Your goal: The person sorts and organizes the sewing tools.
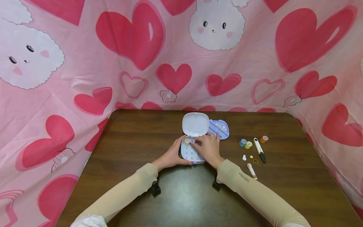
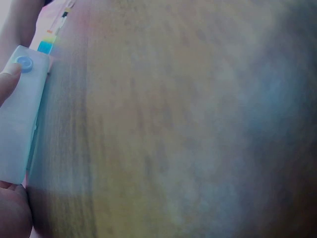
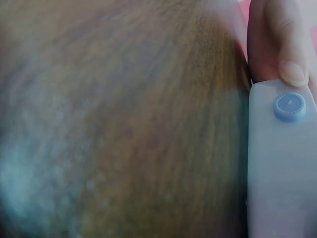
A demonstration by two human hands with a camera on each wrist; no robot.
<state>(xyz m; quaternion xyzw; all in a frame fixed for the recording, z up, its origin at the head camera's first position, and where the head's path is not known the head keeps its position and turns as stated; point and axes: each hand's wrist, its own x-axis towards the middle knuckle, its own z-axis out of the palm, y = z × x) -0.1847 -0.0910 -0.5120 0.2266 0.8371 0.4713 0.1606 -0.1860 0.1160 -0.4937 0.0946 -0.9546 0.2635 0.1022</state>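
Note:
An open sewing box (image 1: 185, 156) with a pale base and small pegs inside sits mid-table, its white lid (image 1: 195, 124) tipped back. My left hand (image 1: 173, 154) grips the box's left side, thumb along the front and fingers at the back corner. In the left wrist view that thumb lies by the box's round blue button (image 2: 24, 64). A beige thread spool (image 1: 187, 141) stands in the back row. Beside it, a lilac-white spool (image 1: 192, 141) is pinched by the fingertips of my right hand (image 1: 209, 149), which reaches over the box's right side.
Right of the lid lies a lavender tray (image 1: 222, 134) holding small coloured buttons. Farther right are blue (image 1: 243, 142), yellow-green (image 1: 248, 145) and orange (image 1: 264, 139) spools, a slim white-and-black tool (image 1: 258, 148), a pale strip with orange (image 1: 251, 171), and several tiny pieces.

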